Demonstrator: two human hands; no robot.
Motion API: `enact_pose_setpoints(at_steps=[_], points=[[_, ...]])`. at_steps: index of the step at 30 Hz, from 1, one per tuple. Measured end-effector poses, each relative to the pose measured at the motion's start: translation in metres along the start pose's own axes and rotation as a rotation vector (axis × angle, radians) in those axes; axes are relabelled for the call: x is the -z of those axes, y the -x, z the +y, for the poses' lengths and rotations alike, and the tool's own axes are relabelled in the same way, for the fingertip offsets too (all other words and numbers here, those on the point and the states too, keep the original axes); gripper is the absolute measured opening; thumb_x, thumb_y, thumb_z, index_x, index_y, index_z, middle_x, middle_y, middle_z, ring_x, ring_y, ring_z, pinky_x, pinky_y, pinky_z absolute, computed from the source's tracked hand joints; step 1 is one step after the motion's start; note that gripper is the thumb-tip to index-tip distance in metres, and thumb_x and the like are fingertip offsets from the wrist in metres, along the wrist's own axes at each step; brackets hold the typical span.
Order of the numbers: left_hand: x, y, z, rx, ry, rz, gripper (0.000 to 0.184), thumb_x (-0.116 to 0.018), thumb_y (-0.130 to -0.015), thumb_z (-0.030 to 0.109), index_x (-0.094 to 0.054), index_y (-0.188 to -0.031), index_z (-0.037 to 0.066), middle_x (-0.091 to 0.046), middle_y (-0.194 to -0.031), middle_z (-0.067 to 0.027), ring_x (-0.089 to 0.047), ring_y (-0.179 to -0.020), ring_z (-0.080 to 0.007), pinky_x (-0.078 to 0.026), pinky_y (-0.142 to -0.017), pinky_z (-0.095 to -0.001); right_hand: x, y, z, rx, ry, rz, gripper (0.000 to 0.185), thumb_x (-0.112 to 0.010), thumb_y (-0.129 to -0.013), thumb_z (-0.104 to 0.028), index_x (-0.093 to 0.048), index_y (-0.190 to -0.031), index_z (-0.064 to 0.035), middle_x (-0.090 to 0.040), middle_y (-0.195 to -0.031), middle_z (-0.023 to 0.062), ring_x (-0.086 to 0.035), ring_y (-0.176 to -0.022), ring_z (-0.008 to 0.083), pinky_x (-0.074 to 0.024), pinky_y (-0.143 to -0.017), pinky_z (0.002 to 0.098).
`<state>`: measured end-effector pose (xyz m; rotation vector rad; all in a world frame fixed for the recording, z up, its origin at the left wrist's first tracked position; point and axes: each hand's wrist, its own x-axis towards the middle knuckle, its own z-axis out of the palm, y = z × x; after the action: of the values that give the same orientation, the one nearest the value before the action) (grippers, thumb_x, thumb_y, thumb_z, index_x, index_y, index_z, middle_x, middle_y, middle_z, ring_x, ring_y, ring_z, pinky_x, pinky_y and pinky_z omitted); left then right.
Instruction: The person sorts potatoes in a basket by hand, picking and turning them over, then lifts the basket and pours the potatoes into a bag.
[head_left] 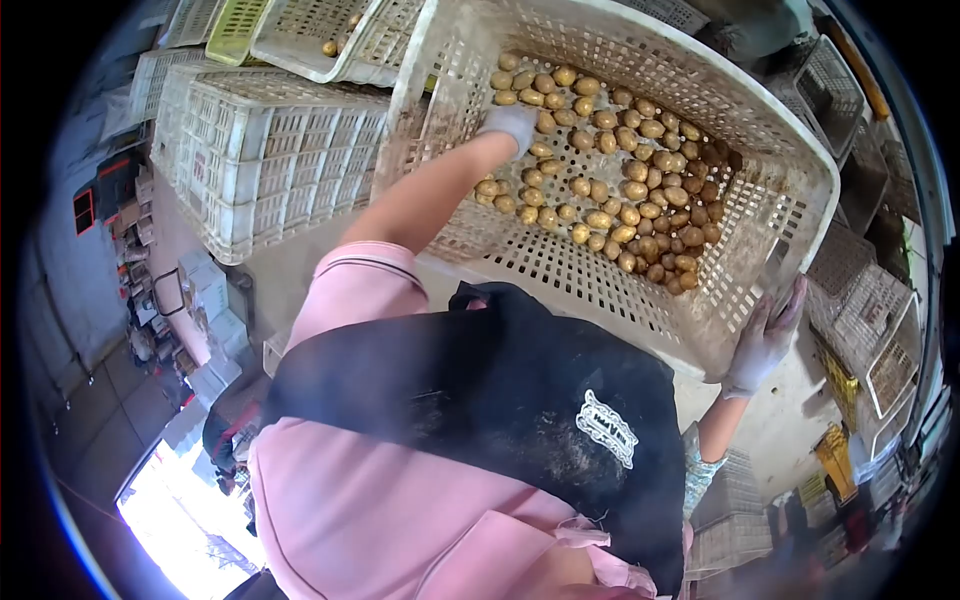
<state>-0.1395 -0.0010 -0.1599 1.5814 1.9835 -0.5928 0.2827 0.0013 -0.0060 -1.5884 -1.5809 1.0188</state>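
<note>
A large, dirty white plastic crate (pixel 760 255) with slotted walls is in front of me, with many small, round, yellow-brown potatoes (pixel 600 190) spread over its bottom. The darker ones are bunched toward the right end. My left hand (pixel 511 128), in a whitish glove, reaches inside at the left end, beside the nearest potatoes; its fingers are mostly hidden. At the crate's right end, my gloved right hand (pixel 765 342) lies against the outside of the near corner. Its fingers are stretched out along the end wall, below the handle opening.
White slatted crates (pixel 285 160) are stacked at the left, and one open crate (pixel 310 45) behind them holds a few potatoes. More crates (pixel 870 310) stand along the right side. Cartons (pixel 215 300) lie by the left wall. A person (pixel 230 435) is partly visible at lower left.
</note>
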Motion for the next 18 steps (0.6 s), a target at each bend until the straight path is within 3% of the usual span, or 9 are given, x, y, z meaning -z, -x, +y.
enact_pose_setpoints(at_steps=[4, 8, 11, 12, 15, 16, 18], points=[[-0.015, -0.008, 0.008, -0.094, -0.123, 0.006, 0.029, -0.057, -0.089, 0.024, -0.067, -0.107, 0.003, -0.070, -0.105, -0.0162, -0.067, -0.099, -0.0312, -0.054, -0.083, -0.0415, 0.002, 0.001, 0.005, -0.015, 0.023, 0.020, 0.055, -0.046, -0.097, 0.001, -0.027, -0.149, -0.0002, -0.031, -0.154, 0.0114, -0.030, -0.141, 0.0181, -0.0289, -0.112, 0.0309], [0.018, 0.006, 0.019, -0.138, -0.249, -0.153, 0.022, -0.063, -0.085, 0.016, -0.072, -0.100, 0.002, -0.070, -0.105, -0.0174, -0.068, -0.098, -0.0310, -0.055, -0.083, -0.0397, 0.003, 0.001, 0.011, 0.008, 0.026, 0.024, 0.054, -0.047, -0.098, 0.000, -0.028, -0.148, 0.0004, -0.032, -0.154, 0.0119, -0.031, -0.141, 0.0191, -0.0287, -0.112, 0.0315], [-0.013, 0.011, 0.021, -0.219, -0.281, -0.150, 0.022, -0.064, -0.084, 0.017, -0.072, -0.097, 0.001, -0.070, -0.103, -0.0163, -0.068, -0.096, -0.0321, -0.055, -0.083, -0.0401, 0.001, 0.000, 0.005, 0.007, -0.023, 0.019, 0.053, -0.047, -0.098, 0.000, -0.029, -0.147, 0.0018, -0.032, -0.154, 0.0138, -0.032, -0.141, 0.0206, -0.0272, -0.113, 0.0311], [-0.015, 0.011, 0.021, -0.207, -0.214, -0.179, 0.031, -0.066, -0.083, 0.024, -0.070, -0.104, 0.001, -0.069, -0.108, -0.0180, -0.068, -0.096, -0.0326, -0.055, -0.083, -0.0398, 0.001, 0.002, 0.003, -0.001, -0.055, 0.015, 0.053, -0.047, -0.097, 0.000, -0.029, -0.147, 0.0018, -0.032, -0.154, 0.0139, -0.032, -0.141, 0.0207, -0.0271, -0.113, 0.0313], [-0.016, 0.013, 0.018, -0.140, 0.014, -0.128, 0.043, -0.066, -0.080, 0.027, -0.065, -0.116, 0.004, -0.068, -0.111, -0.0174, -0.066, -0.102, -0.0300, -0.051, -0.091, -0.0419, 0.006, 0.001, 0.009, 0.028, -0.012, -0.003, 0.054, -0.047, -0.098, -0.002, -0.028, -0.148, 0.0004, -0.030, -0.155, 0.0128, -0.028, -0.143, 0.0213, -0.0266, -0.114, 0.0327], [-0.018, 0.011, 0.008, -0.230, 0.199, -0.080, 0.056, -0.069, -0.079, 0.038, -0.060, -0.123, 0.005, -0.068, -0.109, -0.0176, -0.067, -0.099, -0.0295, -0.052, -0.089, -0.0404, 0.007, 0.001, 0.012, 0.045, 0.025, -0.018, 0.054, -0.047, -0.099, -0.002, -0.027, -0.149, -0.0002, -0.029, -0.155, 0.0121, -0.027, -0.144, 0.0215, -0.0264, -0.114, 0.0333], [0.001, 0.007, 0.005, -0.185, 0.590, -0.387, 0.061, -0.066, -0.084, 0.037, -0.050, -0.135, 0.007, -0.068, -0.107, -0.0164, -0.066, -0.098, -0.0283, -0.052, -0.089, -0.0393, 0.005, 0.000, 0.007, 0.015, -0.057, -0.015, 0.055, -0.048, -0.098, -0.001, -0.027, -0.149, -0.0001, -0.028, -0.155, 0.0126, -0.025, -0.145, 0.0220, -0.0259, -0.115, 0.0333]])
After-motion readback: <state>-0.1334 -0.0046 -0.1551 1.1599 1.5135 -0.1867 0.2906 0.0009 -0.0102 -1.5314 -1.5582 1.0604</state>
